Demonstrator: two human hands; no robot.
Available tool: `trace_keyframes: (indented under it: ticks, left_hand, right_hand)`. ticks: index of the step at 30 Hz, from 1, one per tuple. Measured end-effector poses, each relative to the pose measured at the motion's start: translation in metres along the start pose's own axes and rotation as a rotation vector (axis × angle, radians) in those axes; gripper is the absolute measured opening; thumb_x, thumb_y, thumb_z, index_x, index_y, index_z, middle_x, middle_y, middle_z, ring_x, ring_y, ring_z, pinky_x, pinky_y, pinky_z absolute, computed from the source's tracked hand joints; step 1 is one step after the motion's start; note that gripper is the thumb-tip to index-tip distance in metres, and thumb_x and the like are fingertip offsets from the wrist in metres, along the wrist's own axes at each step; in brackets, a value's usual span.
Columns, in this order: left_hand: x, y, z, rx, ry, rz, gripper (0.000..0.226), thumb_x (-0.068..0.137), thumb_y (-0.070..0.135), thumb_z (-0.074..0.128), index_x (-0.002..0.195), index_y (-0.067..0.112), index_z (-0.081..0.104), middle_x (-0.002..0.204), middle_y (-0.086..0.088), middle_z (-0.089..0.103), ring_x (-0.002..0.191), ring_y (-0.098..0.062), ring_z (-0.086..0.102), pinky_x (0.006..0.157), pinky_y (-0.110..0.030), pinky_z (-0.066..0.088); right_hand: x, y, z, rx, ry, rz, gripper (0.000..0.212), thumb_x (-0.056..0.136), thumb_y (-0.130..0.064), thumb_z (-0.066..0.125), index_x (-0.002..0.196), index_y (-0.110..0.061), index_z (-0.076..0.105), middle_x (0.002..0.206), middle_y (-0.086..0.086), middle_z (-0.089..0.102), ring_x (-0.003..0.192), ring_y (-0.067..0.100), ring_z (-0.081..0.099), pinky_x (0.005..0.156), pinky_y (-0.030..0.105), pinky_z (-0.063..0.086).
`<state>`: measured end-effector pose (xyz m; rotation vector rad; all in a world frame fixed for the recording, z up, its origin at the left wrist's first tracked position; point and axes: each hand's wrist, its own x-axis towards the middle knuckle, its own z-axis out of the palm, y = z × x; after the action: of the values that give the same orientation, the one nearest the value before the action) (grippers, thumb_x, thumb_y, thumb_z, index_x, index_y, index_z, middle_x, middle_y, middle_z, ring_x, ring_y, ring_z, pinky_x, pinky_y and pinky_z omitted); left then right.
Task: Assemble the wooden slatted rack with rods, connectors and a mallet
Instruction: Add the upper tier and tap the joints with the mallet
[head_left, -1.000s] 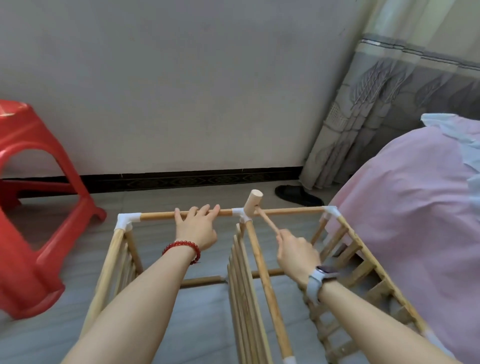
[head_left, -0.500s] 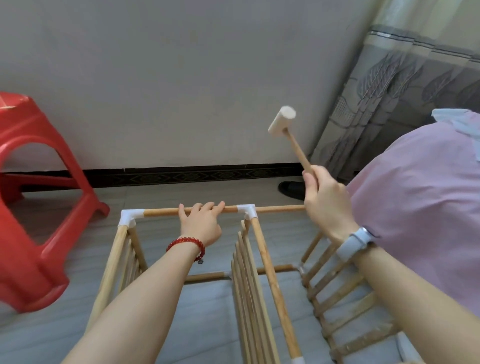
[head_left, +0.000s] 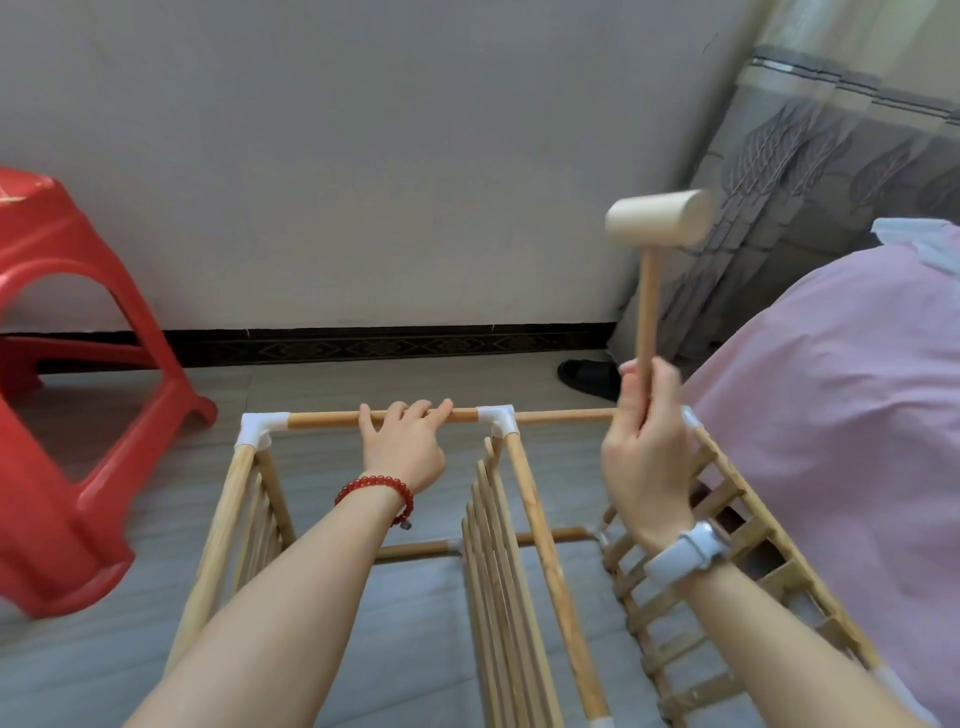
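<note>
Head view, step?
— Tapping joints: right hand (head_left: 647, 457) gripped mallet (head_left: 655, 218) raised above rack (head_left: 524, 519); left hand (head_left: 402, 447) held top rod (head_left: 332, 418) beside middle connector (head_left: 497, 418).
— Next?
— Probably an accurate strike on a connector.

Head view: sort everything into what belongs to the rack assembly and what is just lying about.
Job:
wooden rack
top rod
white connector
mallet
left hand, gripping the rod
right hand, holding the mallet

Lying about:
red stool
black slipper
pink bedding
curtain
</note>
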<state>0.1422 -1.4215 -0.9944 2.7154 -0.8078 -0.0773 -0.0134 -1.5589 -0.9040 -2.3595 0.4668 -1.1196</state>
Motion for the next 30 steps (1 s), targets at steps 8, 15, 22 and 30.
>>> trace_keyframes:
  ticks: [8,15,22,30]
  left_hand:
    - [0.000,0.000,0.000,0.000,0.007,-0.005,0.061,0.093,0.014,0.038,0.148,0.035,0.023,0.149,0.007,0.032,0.139,-0.019,0.022,0.114,-0.057,-0.001]
    - [-0.002,0.003,0.003,-0.015,0.011,0.000,0.062,0.092,0.013,0.039,0.148,0.036,0.023,0.149,0.008,0.033,0.139,-0.018,0.022,0.115,-0.057,-0.002]
    - [-0.002,-0.001,0.004,-0.014,0.027,0.002,0.062,0.093,0.013,0.039,0.148,0.035,0.022,0.149,0.007,0.033,0.139,-0.018,0.021,0.115,-0.057,-0.002]
    - [0.000,0.000,-0.003,-0.019,-0.016,-0.011,0.062,0.092,0.012,0.039,0.148,0.036,0.023,0.150,0.007,0.032,0.141,-0.017,0.020,0.114,-0.057,-0.003]
  right_hand:
    - [0.035,-0.008,-0.012,0.038,-0.034,-0.010,0.010,0.100,-0.020,0.042,0.099,-0.019,0.051,0.065,-0.010,0.050,0.057,0.006,0.051,0.054,0.024,0.035]
    - [-0.019,0.021,0.023,-0.304,-0.548,0.268,0.025,0.101,-0.028,0.035,0.105,-0.016,0.057,0.076,-0.004,0.057,0.069,0.015,0.057,0.066,0.034,0.049]
    - [0.008,-0.008,0.001,0.110,0.027,0.043,0.018,0.101,-0.020,0.036,0.095,-0.011,0.050,0.062,-0.008,0.043,0.050,0.004,0.047,0.046,0.011,0.037]
    - [0.044,-0.019,-0.020,0.104,-0.021,0.062,0.018,0.101,-0.020,0.039,0.091,-0.014,0.052,0.063,-0.007,0.047,0.054,0.005,0.047,0.050,0.017,0.035]
